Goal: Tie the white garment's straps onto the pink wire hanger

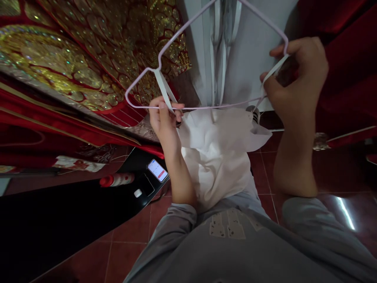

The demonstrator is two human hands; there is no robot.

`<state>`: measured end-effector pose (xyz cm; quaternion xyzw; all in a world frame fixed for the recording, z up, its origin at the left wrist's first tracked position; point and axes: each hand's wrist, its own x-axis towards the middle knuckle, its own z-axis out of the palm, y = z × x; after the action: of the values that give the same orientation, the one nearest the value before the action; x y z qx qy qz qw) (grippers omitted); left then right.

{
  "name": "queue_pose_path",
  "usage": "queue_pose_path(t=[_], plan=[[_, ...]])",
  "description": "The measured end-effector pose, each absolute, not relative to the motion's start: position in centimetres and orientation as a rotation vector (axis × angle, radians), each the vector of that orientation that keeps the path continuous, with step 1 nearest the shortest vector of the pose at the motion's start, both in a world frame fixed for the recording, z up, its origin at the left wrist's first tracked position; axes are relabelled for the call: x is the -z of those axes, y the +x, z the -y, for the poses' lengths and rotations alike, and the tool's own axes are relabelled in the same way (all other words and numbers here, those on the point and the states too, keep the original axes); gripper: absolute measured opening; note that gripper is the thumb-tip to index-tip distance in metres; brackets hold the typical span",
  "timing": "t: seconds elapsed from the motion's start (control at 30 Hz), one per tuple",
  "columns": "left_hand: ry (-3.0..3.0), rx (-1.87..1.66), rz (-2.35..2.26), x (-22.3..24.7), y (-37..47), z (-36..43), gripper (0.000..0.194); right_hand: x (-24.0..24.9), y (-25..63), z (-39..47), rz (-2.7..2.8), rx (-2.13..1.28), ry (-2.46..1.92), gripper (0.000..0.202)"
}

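A pale pink clothes hanger (188, 26) spans the upper middle, its hook out of the frame. From it hangs a white garment (216, 157) with thin straps. The left white strap (163, 89) loops over the hanger's left notch. My left hand (165, 118) closes its fingers around the hanger's bottom bar and the lower end of that strap. At the other end, my right hand (297, 74) pinches the right white strap (273, 72) beside the hanger's right corner, fingers closed on it. The garment's body drapes down in front of my legs.
Red and gold sequined garments (88, 47) hang at left, and dark red cloth (350, 78) at right. A black table (73, 220) holds a lit phone (158, 170), a dark phone (145, 184), a small white case (138, 193) and a red-capped bottle (118, 179). Red tiles (129, 236) cover the floor.
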<state>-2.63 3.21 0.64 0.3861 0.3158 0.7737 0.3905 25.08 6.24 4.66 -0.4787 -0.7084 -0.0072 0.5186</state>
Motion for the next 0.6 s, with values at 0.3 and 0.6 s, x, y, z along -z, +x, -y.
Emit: queue_pose_path(t=[0.3, 0.6], plan=[[1.05, -2.083, -0.856, 0.0, -1.0, -2.8, 0.017, -0.4, 19.6, -2.6, 1.813, -0.007, -0.927, 0.027], [1.41, -1.999, -1.18, 2.2, -1.3, -0.2, 0.029, 3.1, 19.2, -2.8, 1.812, 0.034, -1.038, 0.035]])
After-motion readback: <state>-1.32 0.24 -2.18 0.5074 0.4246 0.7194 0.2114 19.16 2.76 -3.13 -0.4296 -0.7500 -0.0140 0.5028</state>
